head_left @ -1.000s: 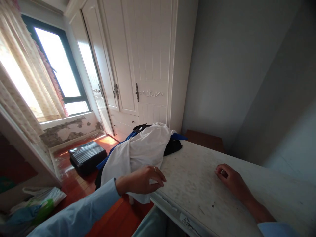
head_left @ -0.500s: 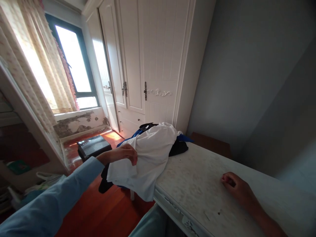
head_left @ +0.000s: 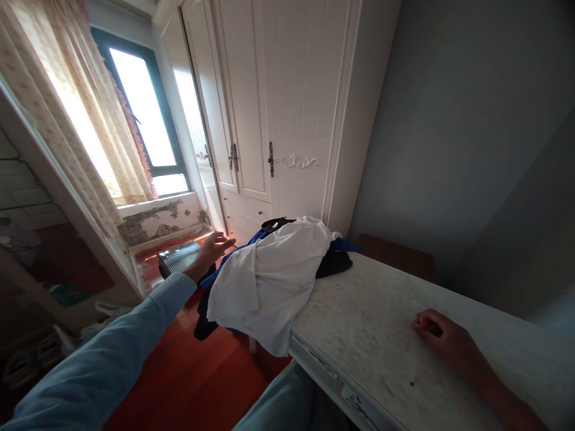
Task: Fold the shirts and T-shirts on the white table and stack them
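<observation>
My left hand (head_left: 212, 251) reaches out just left of the clothes pile, its fingers apart with nothing seen between them. Beside those fingers is the edge of a blue garment (head_left: 248, 244). A white garment (head_left: 281, 269) lies on top of the pile and hangs over the table's left end. Black cloth (head_left: 335, 263) shows from beneath it on the right, and more hangs below on the left. On the white table (head_left: 359, 311) my right hand (head_left: 442, 335) rests in a loose fist; I see nothing in it.
A white wardrobe (head_left: 296, 90) stands behind the table. On the floor at the left is a dark ribbed case (head_left: 177, 258), near the window (head_left: 141, 105) and curtain (head_left: 76, 108). A brown wooden piece (head_left: 395, 257) sits behind the table against the grey wall.
My left hand has moved up and left, off the front of the white garment to the pile's left edge, and its fingers have spread. My right hand stays in place, curled.
</observation>
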The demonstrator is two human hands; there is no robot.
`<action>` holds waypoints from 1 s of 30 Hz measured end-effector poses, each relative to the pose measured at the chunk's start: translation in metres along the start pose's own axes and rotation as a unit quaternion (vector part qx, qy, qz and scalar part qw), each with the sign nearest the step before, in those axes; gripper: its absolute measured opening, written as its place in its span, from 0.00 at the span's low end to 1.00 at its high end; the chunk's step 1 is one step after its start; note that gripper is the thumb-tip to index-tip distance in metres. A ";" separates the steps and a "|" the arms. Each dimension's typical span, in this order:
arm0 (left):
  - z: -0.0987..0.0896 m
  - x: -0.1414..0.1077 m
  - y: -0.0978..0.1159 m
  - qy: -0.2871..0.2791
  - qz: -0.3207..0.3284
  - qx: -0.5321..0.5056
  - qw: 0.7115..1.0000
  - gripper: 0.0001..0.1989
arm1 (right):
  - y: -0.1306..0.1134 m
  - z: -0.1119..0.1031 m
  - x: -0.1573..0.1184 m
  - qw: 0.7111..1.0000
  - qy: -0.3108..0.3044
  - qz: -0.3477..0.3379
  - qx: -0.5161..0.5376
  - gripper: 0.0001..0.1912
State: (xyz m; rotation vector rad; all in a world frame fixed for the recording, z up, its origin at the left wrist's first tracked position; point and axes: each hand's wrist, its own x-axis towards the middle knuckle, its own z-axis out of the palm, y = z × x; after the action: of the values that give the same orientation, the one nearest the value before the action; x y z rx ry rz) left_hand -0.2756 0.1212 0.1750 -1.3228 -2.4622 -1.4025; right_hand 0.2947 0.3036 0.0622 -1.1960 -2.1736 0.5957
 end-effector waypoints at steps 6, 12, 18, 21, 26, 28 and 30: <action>0.075 0.007 0.045 -0.098 0.090 0.089 0.987 0.36 | -0.004 -0.001 -0.002 1.000 0.007 0.006 0.002 0.15; 0.102 0.028 0.091 -0.137 0.071 0.211 0.965 0.17 | -0.012 0.000 -0.003 0.999 0.019 0.001 0.035 0.13; 0.090 -0.011 0.197 -0.053 0.234 0.047 0.970 0.09 | -0.022 -0.002 -0.002 0.999 -0.013 0.000 0.041 0.10; 0.094 -0.075 0.259 -0.219 0.368 -0.102 0.898 0.16 | -0.030 -0.004 -0.002 0.996 -0.020 0.006 0.086 0.11; 0.135 -0.155 0.288 -0.530 0.524 -0.079 0.662 0.37 | -0.041 -0.009 -0.003 0.944 -0.005 0.085 0.318 0.21; 0.158 -0.169 0.269 -0.541 0.513 -0.023 0.666 0.37 | -0.042 -0.012 -0.005 0.900 -0.008 0.120 0.419 0.25; 0.177 -0.177 0.241 -0.542 0.483 0.039 0.687 0.41 | -0.043 -0.014 -0.006 0.868 -0.022 0.135 0.477 0.27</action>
State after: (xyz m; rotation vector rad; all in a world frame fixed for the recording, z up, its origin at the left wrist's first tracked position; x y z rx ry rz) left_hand 0.0652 0.1889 0.1688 -3.2749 -1.2824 -0.1611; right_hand 0.2809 0.2787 0.0973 -0.8931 -1.3719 1.5850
